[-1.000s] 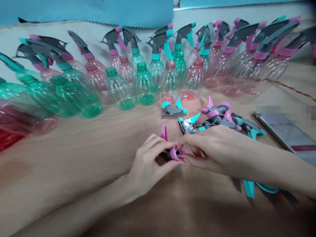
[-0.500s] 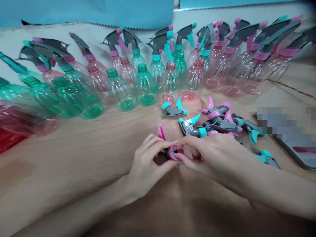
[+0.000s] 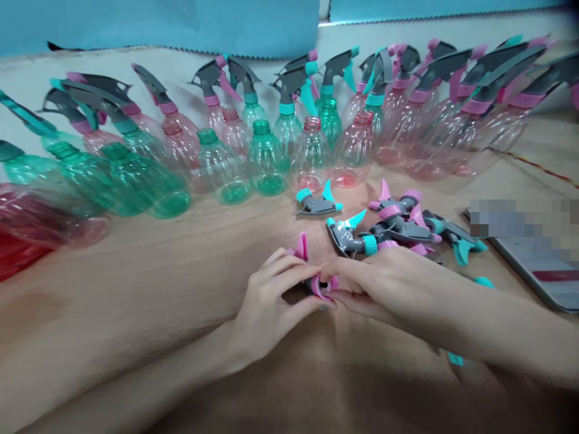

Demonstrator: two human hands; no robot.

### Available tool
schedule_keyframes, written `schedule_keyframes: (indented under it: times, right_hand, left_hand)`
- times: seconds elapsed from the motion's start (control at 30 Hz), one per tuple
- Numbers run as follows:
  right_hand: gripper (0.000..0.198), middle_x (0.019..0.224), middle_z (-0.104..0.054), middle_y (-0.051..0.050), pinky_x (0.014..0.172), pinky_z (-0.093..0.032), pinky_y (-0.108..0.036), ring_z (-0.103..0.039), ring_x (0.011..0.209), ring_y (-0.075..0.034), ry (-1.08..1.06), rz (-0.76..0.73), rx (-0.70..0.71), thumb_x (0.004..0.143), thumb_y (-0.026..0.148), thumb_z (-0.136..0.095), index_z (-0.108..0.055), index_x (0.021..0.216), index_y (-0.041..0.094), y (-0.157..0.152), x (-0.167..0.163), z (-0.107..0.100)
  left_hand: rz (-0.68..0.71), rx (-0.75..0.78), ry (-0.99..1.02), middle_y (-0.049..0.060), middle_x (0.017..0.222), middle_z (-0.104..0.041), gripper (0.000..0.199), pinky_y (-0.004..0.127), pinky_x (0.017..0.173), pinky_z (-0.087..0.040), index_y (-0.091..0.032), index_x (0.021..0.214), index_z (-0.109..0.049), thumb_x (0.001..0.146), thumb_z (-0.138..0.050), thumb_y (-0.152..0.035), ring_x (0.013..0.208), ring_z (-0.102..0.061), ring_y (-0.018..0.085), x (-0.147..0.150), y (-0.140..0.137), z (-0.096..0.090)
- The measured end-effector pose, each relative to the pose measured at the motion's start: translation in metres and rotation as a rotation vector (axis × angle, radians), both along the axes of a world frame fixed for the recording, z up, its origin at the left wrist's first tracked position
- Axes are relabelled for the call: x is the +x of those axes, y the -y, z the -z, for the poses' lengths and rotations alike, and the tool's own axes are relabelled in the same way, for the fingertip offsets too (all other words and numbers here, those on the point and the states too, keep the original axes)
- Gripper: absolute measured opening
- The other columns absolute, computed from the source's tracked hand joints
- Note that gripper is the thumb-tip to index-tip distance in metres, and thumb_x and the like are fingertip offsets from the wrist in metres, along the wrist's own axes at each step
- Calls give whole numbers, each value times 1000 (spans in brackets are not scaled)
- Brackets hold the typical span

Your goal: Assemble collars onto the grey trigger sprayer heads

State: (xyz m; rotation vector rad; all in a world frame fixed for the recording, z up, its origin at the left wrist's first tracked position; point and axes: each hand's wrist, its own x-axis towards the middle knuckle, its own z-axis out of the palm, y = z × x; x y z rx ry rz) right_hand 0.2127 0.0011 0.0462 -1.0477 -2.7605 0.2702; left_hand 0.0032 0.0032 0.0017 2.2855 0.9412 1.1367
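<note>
Low over the table, my left hand (image 3: 266,301) grips a grey and pink trigger spray head (image 3: 316,288) between fingers and thumb. Its pink screw collar faces up and to the right, with a dark hole inside, and its pink trigger sticks up behind my fingers. My right hand (image 3: 384,280) is closed at the right side of the collar, thumb and fingers at its rim; anything small between those fingertips is hidden. Just beyond my hands lie a teal and grey spray head (image 3: 350,238), another one (image 3: 319,205) and a pile of pink and grey ones (image 3: 400,226).
Uncapped green bottles (image 3: 268,160) and pink bottles (image 3: 312,157) stand across the back. Behind them are several bottles with spray heads fitted (image 3: 287,114). A phone (image 3: 520,259) lies at the right, near a twisted cord (image 3: 534,161). Something red (image 3: 22,253) sits at the left edge.
The spray head has tilted slightly in my left hand. My right forearm has shifted a little, covering more of the teal spray head beside it, while another teal piece shows below the arm.
</note>
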Motion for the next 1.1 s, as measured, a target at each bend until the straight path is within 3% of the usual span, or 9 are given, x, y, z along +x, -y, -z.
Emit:
schedule_keyframes:
  times: [0.13,0.27,0.37,0.47,0.77,1.1]
  right_hand:
    - [15,58,-60,2,45,-21,-27,-48,46,-12,21,-11,56,88,13,-50,-64,90,19,0,-2,-3]
    - [23,52,-58,1,44,-17,-28,-50,43,-13,-11,100,195,93,30,-48,-64,83,17,0,-11,0]
    - [28,48,-55,2,44,-17,-28,-48,41,-13,-36,173,264,93,32,-46,-64,78,16,2,-15,4]
    - [24,50,-56,2,44,-18,-28,-47,41,-12,-54,177,217,92,28,-49,-63,76,17,4,-14,4]
    - [18,51,-46,6,45,-20,-27,-40,45,-11,-110,143,10,91,22,-49,-66,94,19,0,-12,1]
    - [25,53,-57,1,46,-19,-29,-51,47,-15,-24,88,243,91,20,-43,-67,87,20,7,-15,-1]
  left_hand:
    - [19,2,2,7,83,-68,23,31,68,-52,-15,95,-70,76,-78,-24,78,-57,18,-1,-1,0]
    - [-44,-41,3,5,84,-65,24,23,55,-48,-15,101,-70,80,-73,-26,71,-56,14,-1,0,-1]
    - [-78,-82,27,4,84,-64,25,18,48,-45,-16,104,-69,80,-73,-24,64,-54,11,-1,2,-1]
    - [-79,-92,44,3,84,-63,25,18,49,-46,-17,103,-70,79,-74,-24,60,-52,9,0,4,-1]
    - [-93,-97,68,3,84,-63,26,18,51,-47,-17,103,-70,78,-75,-19,64,-55,10,0,5,0]
    - [-107,-37,19,2,80,-65,23,22,55,-47,-17,105,-66,83,-70,-22,65,-56,12,1,10,0]
